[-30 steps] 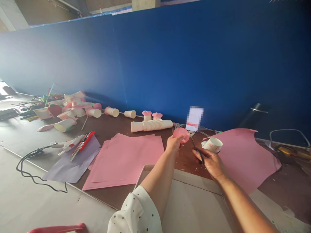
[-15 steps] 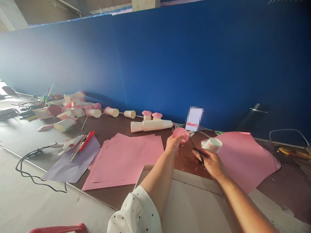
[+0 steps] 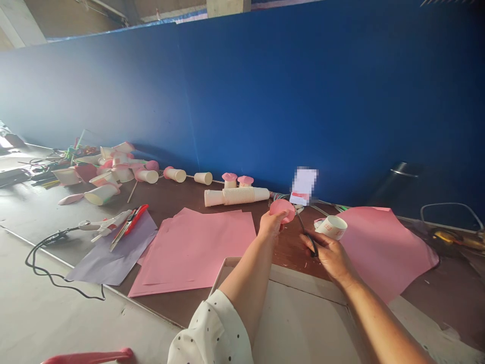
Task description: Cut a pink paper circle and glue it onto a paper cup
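Observation:
Between the thumb and fingers of my left hand (image 3: 272,225) is a pink paper circle (image 3: 283,208), held above the brown table. My right hand (image 3: 329,253) is closed around the black handles of a pair of scissors (image 3: 312,244), whose blades point up and left, close to the circle's right edge. Just beyond my right fingers a white paper cup (image 3: 334,226) with red print lies tipped on its side; whether the hand touches it I cannot tell. Pink paper sheets (image 3: 197,247) lie left of my left arm, and another pink sheet (image 3: 379,247) is to the right.
A stack of paper cups (image 3: 238,195) lies behind my hands. Two cups with pink tops (image 3: 245,181) stand near the blue partition (image 3: 242,101). On the left are a red utility knife (image 3: 131,225), a corded glue gun (image 3: 109,225), purple paper (image 3: 117,258) and several cup pieces (image 3: 102,194).
Almost nothing differs. Both hands keep their places with the pink circle and the scissors; the whole view has shifted very slightly.

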### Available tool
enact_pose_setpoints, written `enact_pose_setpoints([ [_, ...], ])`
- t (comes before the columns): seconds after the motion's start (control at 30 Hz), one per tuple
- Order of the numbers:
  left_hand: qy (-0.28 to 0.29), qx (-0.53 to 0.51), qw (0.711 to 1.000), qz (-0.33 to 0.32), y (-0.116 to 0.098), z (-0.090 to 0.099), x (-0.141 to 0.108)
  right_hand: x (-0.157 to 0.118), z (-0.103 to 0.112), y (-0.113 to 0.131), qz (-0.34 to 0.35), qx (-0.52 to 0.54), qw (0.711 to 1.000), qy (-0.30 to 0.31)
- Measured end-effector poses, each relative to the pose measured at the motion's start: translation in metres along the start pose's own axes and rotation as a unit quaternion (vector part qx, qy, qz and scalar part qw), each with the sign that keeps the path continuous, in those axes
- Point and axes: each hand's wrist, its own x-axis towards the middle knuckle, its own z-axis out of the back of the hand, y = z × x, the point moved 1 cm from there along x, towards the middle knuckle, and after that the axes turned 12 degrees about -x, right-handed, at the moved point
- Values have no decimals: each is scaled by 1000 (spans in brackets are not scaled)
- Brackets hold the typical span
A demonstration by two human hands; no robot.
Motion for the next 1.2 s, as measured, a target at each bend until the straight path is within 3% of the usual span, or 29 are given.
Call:
enact_pose_setpoints([
  [1.2,-11,-52,999,6,2,2,6,-1,0,-1,-2,9,1000,14],
])
